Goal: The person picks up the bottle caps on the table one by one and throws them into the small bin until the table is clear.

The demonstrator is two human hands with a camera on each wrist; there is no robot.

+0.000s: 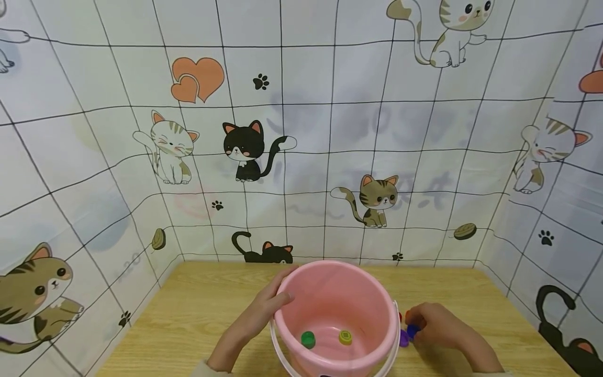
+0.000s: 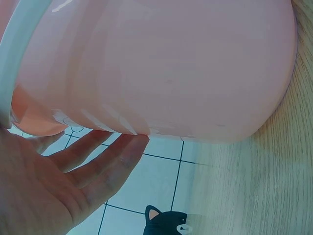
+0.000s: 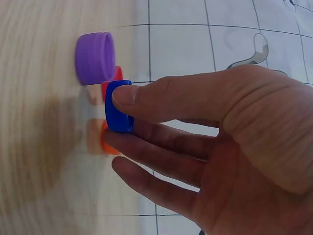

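A pink bucket [image 1: 336, 293] with a white handle [image 1: 281, 352] stands on the table. My left hand [image 1: 258, 313] grips its left rim, thumb over the edge and fingers along the outer wall; the left wrist view shows those fingers [image 2: 105, 159] against the side. Inside the bucket lie a green bottle cap [image 1: 308, 340] and a yellow bottle cap [image 1: 345, 337]. To the right of the bucket my right hand [image 1: 440, 325] pinches a blue bottle cap [image 3: 117, 106] between thumb and fingers. Close by are a purple cap [image 3: 93, 58], a red cap [image 3: 119, 74] and an orange cap [image 3: 110, 143], the last two partly hidden.
The wooden table [image 1: 202, 293] reaches back to a wall covering [image 1: 306, 131] printed with a grid and cartoon cats. Similar printed panels close in the left and right sides.
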